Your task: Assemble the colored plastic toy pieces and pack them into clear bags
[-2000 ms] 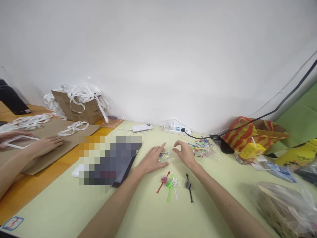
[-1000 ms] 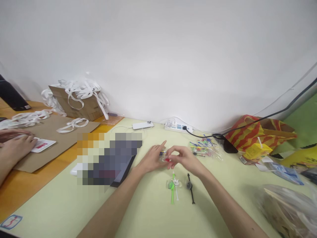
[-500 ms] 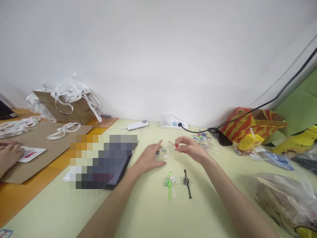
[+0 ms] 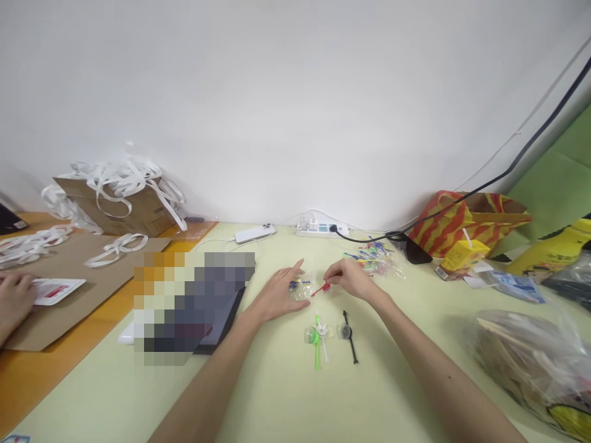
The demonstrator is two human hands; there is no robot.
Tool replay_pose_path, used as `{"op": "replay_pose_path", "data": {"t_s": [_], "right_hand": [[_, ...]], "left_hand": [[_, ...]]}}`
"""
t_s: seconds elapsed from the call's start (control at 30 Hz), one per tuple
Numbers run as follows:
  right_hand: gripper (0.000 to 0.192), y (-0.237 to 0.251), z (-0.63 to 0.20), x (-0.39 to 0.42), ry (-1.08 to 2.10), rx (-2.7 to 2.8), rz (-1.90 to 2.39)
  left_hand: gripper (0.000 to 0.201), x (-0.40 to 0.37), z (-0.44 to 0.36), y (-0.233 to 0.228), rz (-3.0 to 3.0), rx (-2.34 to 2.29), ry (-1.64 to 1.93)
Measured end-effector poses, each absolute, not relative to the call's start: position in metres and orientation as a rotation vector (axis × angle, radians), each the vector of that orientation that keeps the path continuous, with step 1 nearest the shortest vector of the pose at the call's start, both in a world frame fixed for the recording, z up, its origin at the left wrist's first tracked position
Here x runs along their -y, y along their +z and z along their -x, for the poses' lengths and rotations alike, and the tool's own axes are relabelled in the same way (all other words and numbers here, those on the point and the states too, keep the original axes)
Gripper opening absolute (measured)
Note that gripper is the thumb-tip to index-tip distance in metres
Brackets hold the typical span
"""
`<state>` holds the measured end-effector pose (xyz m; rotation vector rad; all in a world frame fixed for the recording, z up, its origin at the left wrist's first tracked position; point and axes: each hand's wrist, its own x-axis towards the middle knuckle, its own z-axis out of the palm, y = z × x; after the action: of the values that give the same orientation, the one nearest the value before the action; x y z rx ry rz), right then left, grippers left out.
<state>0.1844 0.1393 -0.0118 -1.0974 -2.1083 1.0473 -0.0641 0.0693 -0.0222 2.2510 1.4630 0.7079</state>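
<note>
From the head camera, my right hand (image 4: 351, 280) pinches a small red stick (image 4: 320, 288) between thumb and fingertips, its far end slanting down toward the small clear bag (image 4: 301, 288) that lies just beside it on the pale yellow worktop (image 4: 277, 394). My left hand (image 4: 278, 294) lies flat with fingers spread, the grip open, its fingertips resting on the near edge of that bag; inside the bag I can make out a few blue and yellow bits, too small to tell apart. Nearer to me lie a green stick (image 4: 316, 347), a white stick (image 4: 324, 342) and a black stick (image 4: 348, 342), side by side, each with a clear round disc at its upper end. Beyond my right hand sits a heap of coloured sticks (image 4: 375, 260) in clear wrapping. At far right a large clear plastic bag (image 4: 526, 363) holds brownish packages. A striped red and yellow bag (image 4: 466, 224) stands open by the wall; what it holds is hidden. At the left edge another person's hand (image 4: 13, 298) rests on brown cardboard (image 4: 69, 277).
</note>
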Motion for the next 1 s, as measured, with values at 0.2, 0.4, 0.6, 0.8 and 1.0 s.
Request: {"op": "replay_pose_path", "data": {"t_s": [0.2, 0.4, 0.6, 0.8, 1.0], "right_hand": [[0.029, -0.009, -0.178, -0.131, 1.021, 2.16, 1.032], [0.013, -0.005, -0.169, -0.122, 1.021, 2.167, 0.978], [0.008, -0.015, -0.15, -0.112, 0.932, 2.108, 1.009], [0.013, -0.018, -0.141, -0.105, 0.875, 2.149, 1.027], [0.005, -0.02, -0.135, -0.099, 0.716, 2.119, 1.188]], "left_hand": [[0.105, -0.07, 0.064, -0.022, -2.257, -1.442, 0.703], [0.102, -0.069, 0.063, -0.023, -2.257, -1.476, 0.704], [0.103, -0.069, 0.064, -0.024, -2.27, -1.473, 0.702], [0.1, -0.069, 0.065, -0.024, -2.266, -1.468, 0.706], [0.102, -0.07, 0.065, -0.026, -2.27, -1.464, 0.713]]}}
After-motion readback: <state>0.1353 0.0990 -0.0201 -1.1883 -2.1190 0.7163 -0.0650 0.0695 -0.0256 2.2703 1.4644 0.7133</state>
